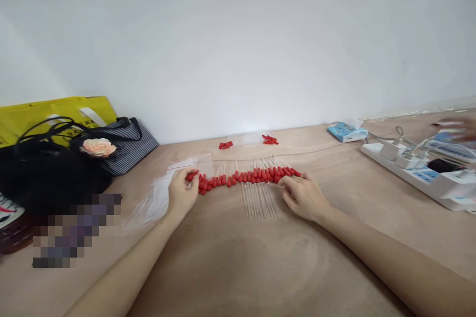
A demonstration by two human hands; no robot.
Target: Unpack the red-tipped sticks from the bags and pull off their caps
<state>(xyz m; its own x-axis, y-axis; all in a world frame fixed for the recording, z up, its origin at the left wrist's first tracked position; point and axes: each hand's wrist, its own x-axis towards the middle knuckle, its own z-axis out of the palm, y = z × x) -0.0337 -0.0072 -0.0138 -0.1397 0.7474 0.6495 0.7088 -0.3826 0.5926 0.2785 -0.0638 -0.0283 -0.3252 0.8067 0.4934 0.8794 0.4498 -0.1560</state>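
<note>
A row of droppers (256, 175) with red rubber bulbs and thin clear tubes lies across the table, tubes pointing toward the wall. At its left end my left hand (183, 192) is closed, a red rubber bulb (192, 176) between thumb and fingers. Beside the right end, the fingers of my right hand (303, 197) are pinched together on a thin clear piece that looks like a glass tube, partly hidden by the fingers. Several loose glass tubes (260, 203) lie side by side in front of the row, next to my right hand.
Clear zip bags (159, 195) are piled left of my left hand. Small groups of red bulbs (270, 139) lie near the wall. A tissue pack (347, 131) and power strip (416, 173) are at right, with another person's blurred hand (463, 129) beyond. Bags (130, 146) stand left.
</note>
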